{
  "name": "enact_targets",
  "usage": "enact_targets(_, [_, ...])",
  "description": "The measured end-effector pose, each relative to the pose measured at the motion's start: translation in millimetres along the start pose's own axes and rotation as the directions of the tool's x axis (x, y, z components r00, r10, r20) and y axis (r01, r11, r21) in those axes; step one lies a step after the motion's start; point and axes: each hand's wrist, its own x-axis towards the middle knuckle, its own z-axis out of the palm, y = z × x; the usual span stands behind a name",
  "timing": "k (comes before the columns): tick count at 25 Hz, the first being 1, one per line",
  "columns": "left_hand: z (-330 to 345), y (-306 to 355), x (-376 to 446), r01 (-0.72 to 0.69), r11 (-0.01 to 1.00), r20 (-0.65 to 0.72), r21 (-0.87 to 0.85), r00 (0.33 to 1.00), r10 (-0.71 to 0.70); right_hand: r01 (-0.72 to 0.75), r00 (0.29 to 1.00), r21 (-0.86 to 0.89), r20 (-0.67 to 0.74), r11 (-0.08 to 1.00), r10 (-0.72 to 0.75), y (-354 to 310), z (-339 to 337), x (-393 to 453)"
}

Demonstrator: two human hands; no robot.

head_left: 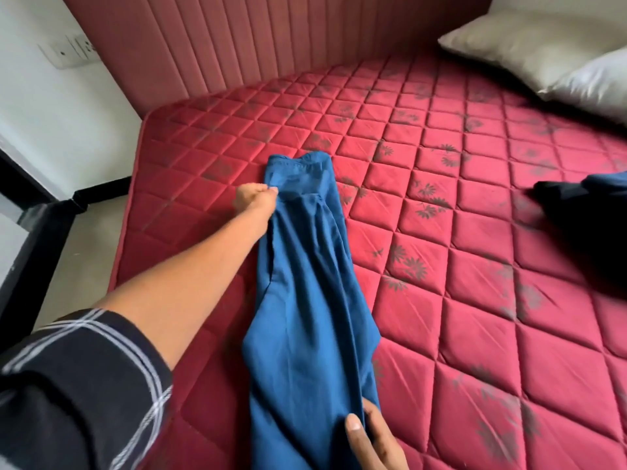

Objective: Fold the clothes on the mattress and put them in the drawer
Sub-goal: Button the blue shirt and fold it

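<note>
A blue garment (302,276) lies stretched lengthwise on the red quilted mattress (475,266), folded into a long narrow strip. My left hand (254,200), arm fully reached out, pinches the garment's left edge near its far end. My right hand (371,439) grips the near end at the bottom of the view, thumb on top of the cloth. A dark navy and black garment (583,212) lies crumpled at the right edge of the mattress. No drawer is in view.
A padded red headboard (237,42) stands behind the mattress. A beige pillow (529,49) and a white pillow (597,83) sit at the far right. To the left are a white wall with a switch plate (69,50), bare floor and a dark frame.
</note>
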Motion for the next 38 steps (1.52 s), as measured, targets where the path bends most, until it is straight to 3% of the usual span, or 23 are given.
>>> enact_targets(1, [-6.8, 1.8, -5.6, -0.009, 0.999, -0.031, -0.041, 0.999, 0.007, -0.049, 0.993, 0.057, 0.111, 0.997, 0.043, 7.6, 9.1, -14.1])
enact_targets(2, [-12.9, -1.9, -3.9, -0.010, 1.000, -0.007, -0.018, 1.000, 0.010, -0.021, 0.999, 0.000, 0.048, 1.000, 0.021, 10.1, 14.6, -10.5])
enact_targets(4, [-22.5, -7.8, -11.4, -0.080, 0.977, 0.046, 0.200, 0.996, 0.072, -0.028, 0.999, -0.044, 0.041, 0.999, 0.030, 9.6, 24.7, -11.2])
enact_targets(6, [-27.7, 2.4, -49.4, -0.241, 0.924, 0.126, 0.296, 0.969, 0.213, -0.024, 0.999, -0.045, 0.043, 0.999, 0.026, 8.4, 20.7, -8.1])
enact_targets(8, [-34.7, 0.4, -105.2, -0.534, 0.806, 0.128, 0.256, 0.845, 0.519, -0.014, 0.999, -0.001, 0.047, 1.000, 0.014, 7.8, 18.9, -5.7])
enact_targets(9, [-42.8, -13.9, -139.2, -0.642, 0.721, 0.126, 0.261, 0.764, 0.633, -0.034, 0.997, 0.024, 0.068, 0.999, 0.032, 6.0, 23.9, -5.8])
enact_targets(10, [-51.4, -37.8, -176.4, -0.683, 0.670, 0.160, 0.289, 0.725, 0.670, -0.066, 0.997, 0.052, 0.051, 0.996, 0.063, 6.3, 25.9, -5.0])
enact_targets(13, [-72.9, -116.0, -282.7, -0.591, 0.662, 0.283, 0.461, 0.805, 0.521, -0.058, 0.998, 0.017, 0.023, 0.998, 0.058, -8.1, 21.1, -13.5])
enact_targets(15, [-85.0, -140.9, -311.8, -0.521, 0.714, 0.269, 0.467, 0.853, 0.447, -0.009, 1.000, -0.219, -0.009, 0.976, 0.007, -10.6, 10.8, -20.2])
enact_targets(17, [-96.9, -136.6, -316.2, -0.468, 0.801, 0.187, 0.373, 0.884, 0.429, 0.012, 1.000, -0.470, -0.016, 0.883, -0.022, -16.1, 4.6, -24.3])
enact_targets(20, [-116.9, -117.5, -321.3, -0.483, 0.792, 0.077, 0.375, 0.867, 0.492, 0.129, 0.966, -0.600, -0.102, 0.790, -0.236, -41.3, 7.4, -12.8])
enact_targets(22, [-118.2, -103.4, -327.7, -0.540, 0.762, 0.113, 0.358, 0.835, 0.539, 0.177, 0.923, -0.666, -0.144, 0.724, -0.358, -58.4, 8.2, 17.1])
enact_targets(25, [-99.7, -81.6, -327.0, -0.567, 0.791, 0.167, 0.231, 0.824, 0.541, 0.031, 0.979, -0.706, -0.122, 0.707, -0.165, -70.3, 4.1, 67.5])
enact_targets(27, [-83.1, -77.5, -321.1, -0.529, 0.802, 0.165, 0.277, 0.848, 0.503, 0.007, 0.992, -0.720, -0.083, 0.694, -0.096, -66.8, 1.2, 82.5])
enact_targets(32, [-53.9, -102.7, -335.2, -0.486, 0.790, 0.143, 0.373, 0.872, 0.469, 0.250, 0.949, -0.628, 0.006, 0.737, -0.316, -60.4, 3.0, 83.2])
enact_targets(35, [-51.7, -93.1, -327.6, -0.450, 0.852, -0.044, 0.268, 0.878, 0.477, 0.144, 0.989, -0.281, 0.013, 0.949, -0.147, -50.3, 17.0, 89.9])
enact_targets(38, [-48.4, -73.7, -310.5, -0.398, 0.880, -0.091, 0.260, 0.897, 0.433, -0.044, 0.999, 0.085, -0.020, 0.995, 0.046, -49.7, 26.3, 94.1])
